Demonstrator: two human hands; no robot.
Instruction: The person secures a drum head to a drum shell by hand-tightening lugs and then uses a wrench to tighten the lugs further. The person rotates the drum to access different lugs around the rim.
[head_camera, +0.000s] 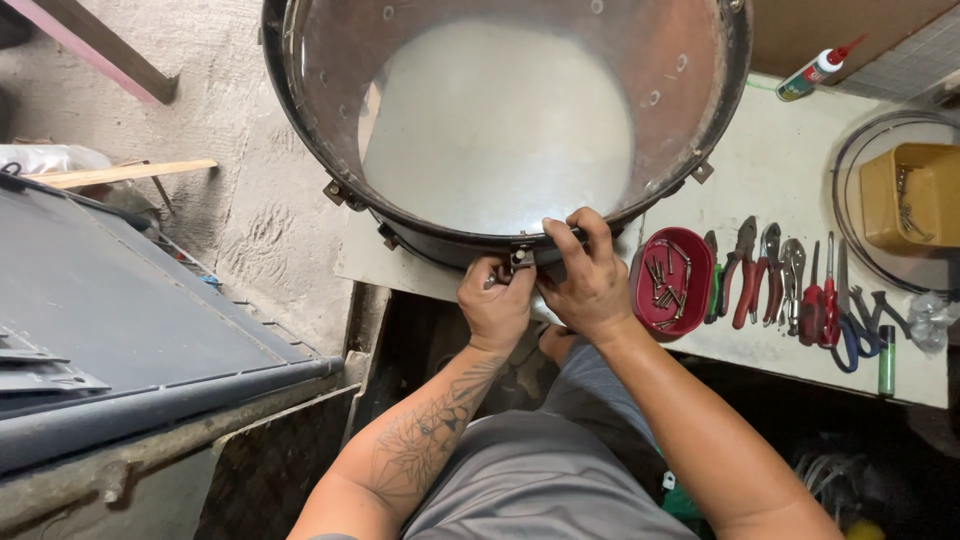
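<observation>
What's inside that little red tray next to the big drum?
The red tray holds a loose pile of metal screws and bolts, dark and silvery. Its rim is bare along the edges. Whatever lies beneath the pile is covered, and the right hand hides nothing of the tray.

Both forearms reach forward, the left one tattooed. The left hand (494, 302) and right hand (588, 278) meet side by side, fingers curled; the left hand seems to pinch, fingertips partly hidden.

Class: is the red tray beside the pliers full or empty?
Partly filled: the red tray holds loose screws and metal bits, with bare red floor showing between them.
</observation>
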